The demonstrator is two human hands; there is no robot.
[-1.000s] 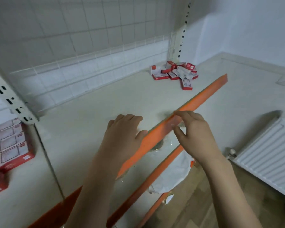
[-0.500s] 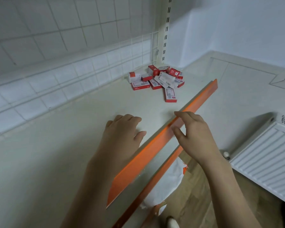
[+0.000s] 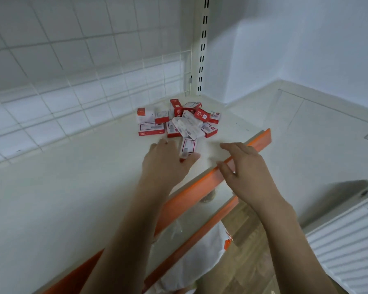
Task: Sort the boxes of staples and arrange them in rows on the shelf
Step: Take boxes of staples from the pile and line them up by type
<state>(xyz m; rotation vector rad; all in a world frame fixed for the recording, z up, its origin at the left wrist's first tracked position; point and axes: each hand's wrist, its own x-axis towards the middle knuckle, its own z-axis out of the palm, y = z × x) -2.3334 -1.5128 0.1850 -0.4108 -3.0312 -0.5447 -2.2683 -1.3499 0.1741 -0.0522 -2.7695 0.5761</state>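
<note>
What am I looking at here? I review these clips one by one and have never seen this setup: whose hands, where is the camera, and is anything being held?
There is no machine: a person works with bare hands, and the one camera sits on their head, looking forward and down. So the arms reach in from the bottom of the picture. The surface is a white shelf with an orange front edge strip. Near its back right corner lies a loose pile of red and white staple boxes, not yet in rows. The left hand touches the nearest staple box, thumb at its near end; whether it has a full grip is unclear. The right hand hangs above the shelf's edge strip, fingers spread, holding nothing. A white radiator stands at lower right.
</note>
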